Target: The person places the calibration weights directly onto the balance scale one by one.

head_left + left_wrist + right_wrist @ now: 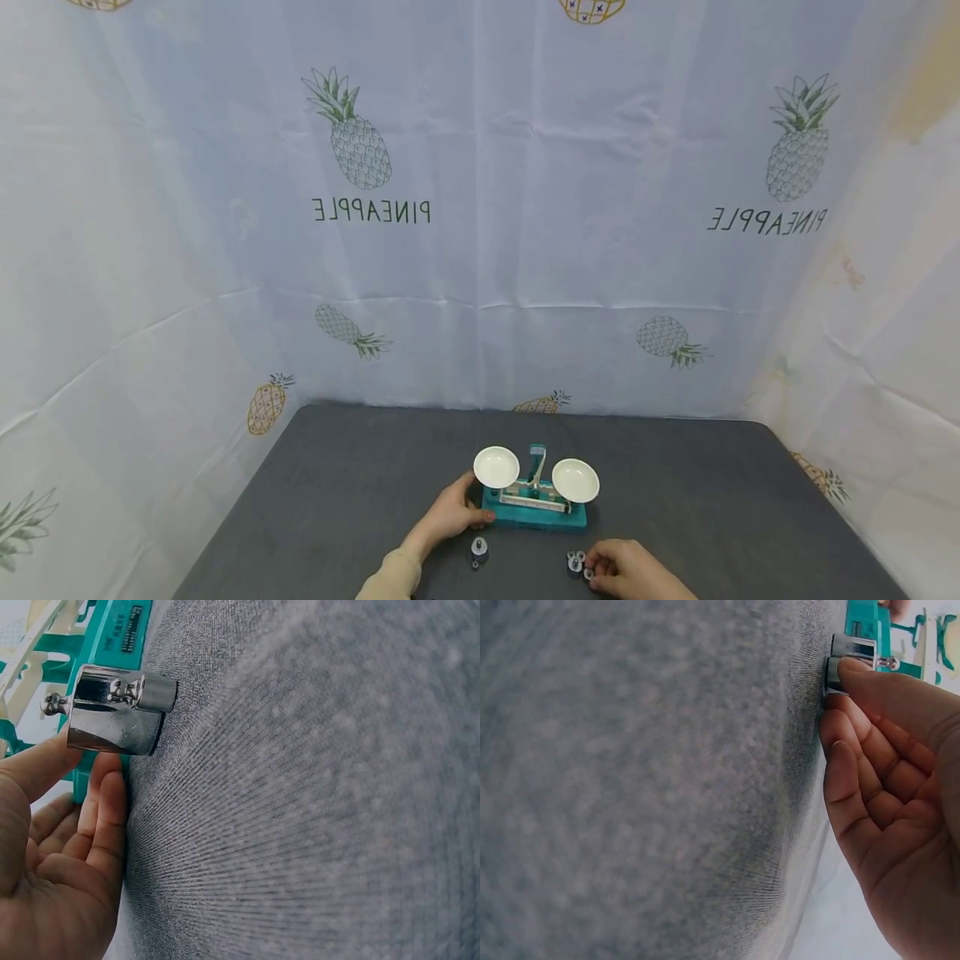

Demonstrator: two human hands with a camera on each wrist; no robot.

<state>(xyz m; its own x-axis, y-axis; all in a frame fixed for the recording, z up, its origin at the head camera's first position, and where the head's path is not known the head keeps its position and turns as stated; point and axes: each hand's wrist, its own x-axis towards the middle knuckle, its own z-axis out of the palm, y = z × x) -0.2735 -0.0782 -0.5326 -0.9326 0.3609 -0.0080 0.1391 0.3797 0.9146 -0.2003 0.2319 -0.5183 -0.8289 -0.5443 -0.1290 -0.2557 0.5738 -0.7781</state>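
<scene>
A dark grey bench (322,508) with a fine woven-looking surface runs back to a pale bluish-white backdrop (480,242), which is creased across and printed with pineapples. Two green-outlined pineapples (362,152) stand high on it, each above the word PINEAPPLE (371,211) in mirrored letters. Below them, two smaller green pineapples (337,323) tip their crowns to the lower right. White side cloths, one on the left (112,217) and one on the right (915,308), carry more prints, including an orange pineapple (266,408) near the left back corner.

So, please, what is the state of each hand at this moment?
Left hand: closed, holding the balance base at one end.
Right hand: closed, pinching a small metal weight.
</scene>
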